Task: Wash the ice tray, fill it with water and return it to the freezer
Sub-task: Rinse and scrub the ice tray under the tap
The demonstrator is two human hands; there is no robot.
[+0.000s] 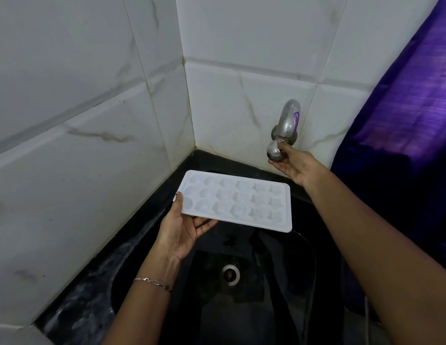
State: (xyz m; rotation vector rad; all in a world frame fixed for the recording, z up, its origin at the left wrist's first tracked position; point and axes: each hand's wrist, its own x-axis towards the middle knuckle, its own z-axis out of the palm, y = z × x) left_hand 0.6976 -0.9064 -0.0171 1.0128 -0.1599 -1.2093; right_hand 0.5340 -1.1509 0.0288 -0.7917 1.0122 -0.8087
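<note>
A white ice tray (238, 200) with several shaped cups is held level over the black sink (266, 307). My left hand (183, 229) grips its left short edge, thumb on top and fingers underneath. My right hand (292, 161) reaches to the wall, its fingers closed on the round knob of the metal tap (286, 125). The tray sits below and to the left of the tap. No water stream is visible.
The sink drain (230, 273) lies below the tray. White tiled walls (92, 120) meet in a corner behind the sink, with a black counter ledge (92, 295) along the left. A purple cloth (411, 108) hangs at the right.
</note>
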